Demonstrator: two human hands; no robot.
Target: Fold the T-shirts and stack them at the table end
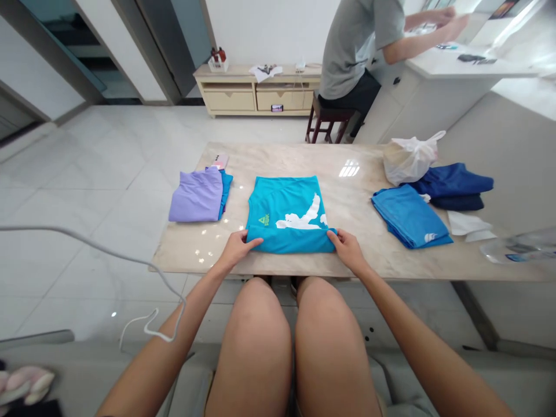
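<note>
Operating remotely, I have the left hand point(236, 248) at 7 o'clock and right hand point(348, 249) at 5, each pinching a near corner of the turquoise printed shirt point(278, 200), 12 o'clock on the marbled table point(350, 205), and should fold evenly, taut, toward its far edge.

The right edge cuts off what seems a blurred bottle point(521, 248).

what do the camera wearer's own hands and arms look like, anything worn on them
The left hand and right hand are bare, without gloves. No watch or bracelet shows at either wrist, and no sleeve covers the visible forearms. Fingernail details are too small to tell.
</note>
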